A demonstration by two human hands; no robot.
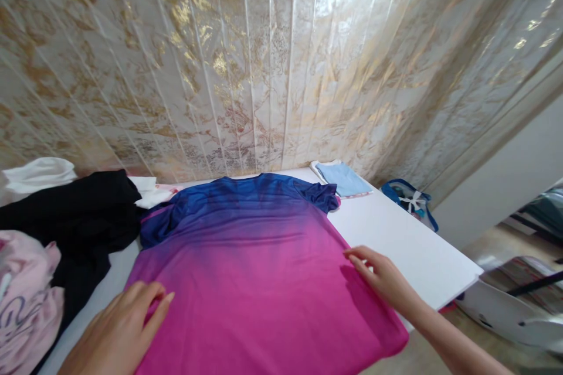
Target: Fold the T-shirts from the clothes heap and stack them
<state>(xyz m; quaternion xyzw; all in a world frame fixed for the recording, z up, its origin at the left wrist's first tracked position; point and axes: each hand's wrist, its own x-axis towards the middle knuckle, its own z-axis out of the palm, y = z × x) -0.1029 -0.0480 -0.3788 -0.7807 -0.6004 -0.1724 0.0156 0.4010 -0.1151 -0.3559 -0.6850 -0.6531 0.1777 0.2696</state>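
Note:
A short-sleeved T-shirt (246, 269), blue at the neck and fading to bright pink, lies spread out with its neckline away from me. Its sleeves are rumpled, and the hem runs out of the bottom of the picture. At its left edge is my left hand (116, 328), thumb and fingers apart with pink fabric visible in the gap. My right hand (380, 275) is over the right side edge, fingers loosely bent and a little apart, casting a shadow on the shirt. Whether the fingertips touch the cloth is unclear.
The shirt is on a white table (409, 246). Black clothing (83, 211) and a pink garment (29, 304) are heaped at left. Folded light-blue cloth (343, 179) lies at the back right. Beyond the table are a blue-trimmed bag (411, 202) and a patterned curtain (246, 70).

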